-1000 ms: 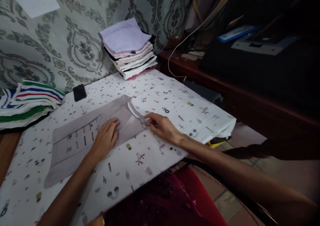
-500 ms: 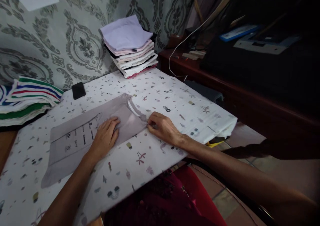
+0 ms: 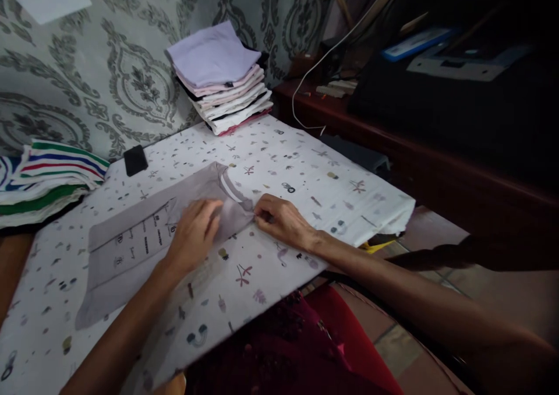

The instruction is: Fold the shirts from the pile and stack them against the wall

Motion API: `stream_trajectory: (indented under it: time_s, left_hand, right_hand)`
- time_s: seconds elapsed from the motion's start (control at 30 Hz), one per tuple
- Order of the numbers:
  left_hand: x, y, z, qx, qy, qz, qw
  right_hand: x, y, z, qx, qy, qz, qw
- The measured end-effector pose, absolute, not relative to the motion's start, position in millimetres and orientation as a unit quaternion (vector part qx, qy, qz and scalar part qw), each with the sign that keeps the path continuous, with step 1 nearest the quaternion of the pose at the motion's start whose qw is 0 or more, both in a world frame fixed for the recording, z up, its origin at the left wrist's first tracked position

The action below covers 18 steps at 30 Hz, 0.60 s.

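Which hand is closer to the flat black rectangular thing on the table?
Left. The left hand is over the grey printed cloth shirt, to the near right of the black thing; the right hand is farther away, at the shirt's white-striped collar.

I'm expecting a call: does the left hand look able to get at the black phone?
Probably yes: only the flat gray shirt and patterned tablecloth seem to lie between the left hand and the black phone.
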<state>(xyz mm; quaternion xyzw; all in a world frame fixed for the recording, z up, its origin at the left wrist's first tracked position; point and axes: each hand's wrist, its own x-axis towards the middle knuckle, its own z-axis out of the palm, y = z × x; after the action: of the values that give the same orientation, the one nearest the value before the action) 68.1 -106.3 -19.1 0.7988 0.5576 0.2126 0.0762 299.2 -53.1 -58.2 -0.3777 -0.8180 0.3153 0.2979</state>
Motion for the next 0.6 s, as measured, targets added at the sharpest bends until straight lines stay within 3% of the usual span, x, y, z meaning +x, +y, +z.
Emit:
stream_trajectory:
  time_s: [0.17, 0.6]
  left_hand:
    - [108, -86, -28, 0.838, 0.474, 0.228, 0.144]
    - [106, -76, -49, 0.792, 0.475, 0.311, 0.224]
  right_hand:
    - [302, -53, -59, -0.355, -0.823, 0.317, 0.309]
    - [297, -51, -57, -0.378, -0.833, 0.304, 0.266]
